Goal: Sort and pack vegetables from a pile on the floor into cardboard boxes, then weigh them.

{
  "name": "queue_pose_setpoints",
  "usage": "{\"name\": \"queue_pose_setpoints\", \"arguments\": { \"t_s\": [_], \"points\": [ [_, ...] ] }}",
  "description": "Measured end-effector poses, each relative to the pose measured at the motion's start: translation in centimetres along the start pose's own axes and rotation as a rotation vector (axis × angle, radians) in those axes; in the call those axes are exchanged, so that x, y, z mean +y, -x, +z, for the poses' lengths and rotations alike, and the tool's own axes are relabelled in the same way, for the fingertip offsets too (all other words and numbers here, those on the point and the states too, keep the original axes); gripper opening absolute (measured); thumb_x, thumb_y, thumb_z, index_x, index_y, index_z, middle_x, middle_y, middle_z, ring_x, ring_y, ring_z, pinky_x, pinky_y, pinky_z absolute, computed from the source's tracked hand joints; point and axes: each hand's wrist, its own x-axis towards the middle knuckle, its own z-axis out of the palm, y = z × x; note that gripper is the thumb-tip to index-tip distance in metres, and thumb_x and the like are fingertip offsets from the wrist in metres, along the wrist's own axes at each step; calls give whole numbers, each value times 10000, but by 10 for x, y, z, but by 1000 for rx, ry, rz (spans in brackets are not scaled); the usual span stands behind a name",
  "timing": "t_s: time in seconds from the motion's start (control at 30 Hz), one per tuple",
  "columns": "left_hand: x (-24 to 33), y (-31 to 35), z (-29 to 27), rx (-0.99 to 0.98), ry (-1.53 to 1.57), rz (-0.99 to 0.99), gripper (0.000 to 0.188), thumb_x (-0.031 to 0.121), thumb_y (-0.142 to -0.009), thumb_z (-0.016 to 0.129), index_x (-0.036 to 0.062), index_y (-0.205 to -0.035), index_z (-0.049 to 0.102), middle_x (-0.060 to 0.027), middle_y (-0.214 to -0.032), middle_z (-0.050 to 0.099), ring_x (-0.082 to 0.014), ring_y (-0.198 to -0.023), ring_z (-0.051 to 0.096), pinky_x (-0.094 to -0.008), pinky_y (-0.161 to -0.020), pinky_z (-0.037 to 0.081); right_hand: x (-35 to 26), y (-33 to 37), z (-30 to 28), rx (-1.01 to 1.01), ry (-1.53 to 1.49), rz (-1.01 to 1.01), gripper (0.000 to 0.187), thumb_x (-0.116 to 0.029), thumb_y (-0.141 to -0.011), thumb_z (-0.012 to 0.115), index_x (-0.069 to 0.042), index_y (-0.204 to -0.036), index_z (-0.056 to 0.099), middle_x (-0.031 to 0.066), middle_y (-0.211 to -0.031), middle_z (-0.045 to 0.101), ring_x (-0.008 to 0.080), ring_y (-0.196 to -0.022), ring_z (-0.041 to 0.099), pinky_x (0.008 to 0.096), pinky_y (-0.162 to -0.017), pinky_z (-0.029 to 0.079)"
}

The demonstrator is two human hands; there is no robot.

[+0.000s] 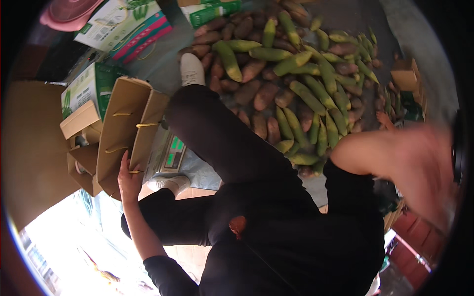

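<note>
My left hand (pixel 129 180) lies against the near end of an upright brown cardboard carton (pixel 118 133). Its fingers are stretched out along the cardboard, beside one of the yellow cord handles (pixel 146 125). Tight by the carton, a scale (pixel 173 154) shows lit green displays. Raised close to the camera at the right, my right hand (pixel 428 167) is smeared by motion, and its fingers cannot be made out. Beyond my bent legs, long green vegetables (pixel 308 97) with paler tips lie heaped with reddish-brown tubers (pixel 265 96).
Green-and-white printed boxes (pixel 81 91) stand at the left and far left, near a pink basin (pixel 69 14). A large brown cardboard sheet (pixel 37 153) fills the left edge. Small open cartons (pixel 406 76) sit at the far right. My white shoes (pixel 191 69) flank the scale.
</note>
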Motion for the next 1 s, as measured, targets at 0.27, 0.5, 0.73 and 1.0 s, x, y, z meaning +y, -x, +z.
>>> {"name": "queue_pose_setpoints", "arguments": {
  "t_s": [0.27,0.5,0.73,1.0],
  "points": [
    [5,-1,-3,-27,-94,13,532,-47,-822,529,81,-1327,424,-190,-1135,597,-288,-1032,600,-339,-858,463,74,240,-123,-32,959,1137,225,-192,-898,559,-13,-1034,569,73,-896,615,146,-804,586,272,-712,464],
    [-2,2,-3,-17,-100,47,517,-56,-829,520,72,-1321,428,-191,-1199,565,-312,-1100,561,-358,-899,445,-20,383,-231,-749,1444,1488,246,-236,-833,555,-23,-947,599,185,-816,629,370,-860,598,417,-794,455],
    [2,5,-3,-47,-107,-96,508,-47,-819,517,38,-1313,431,-183,-1203,567,-301,-1089,567,-345,-914,434,-69,400,-200,-983,1485,1806,492,-117,-626,712,-126,-1087,538,119,-1080,552,304,-1011,536,415,-843,436],
    [6,2,-4,-42,-79,-70,548,-80,-759,539,31,-1290,455,-187,-1184,573,-313,-1082,568,-357,-909,440,-45,387,-179,-1695,1037,1328,602,-88,-642,670,-184,-1204,477,16,-1128,504,215,-1086,467,378,-850,386]
  ]
}}
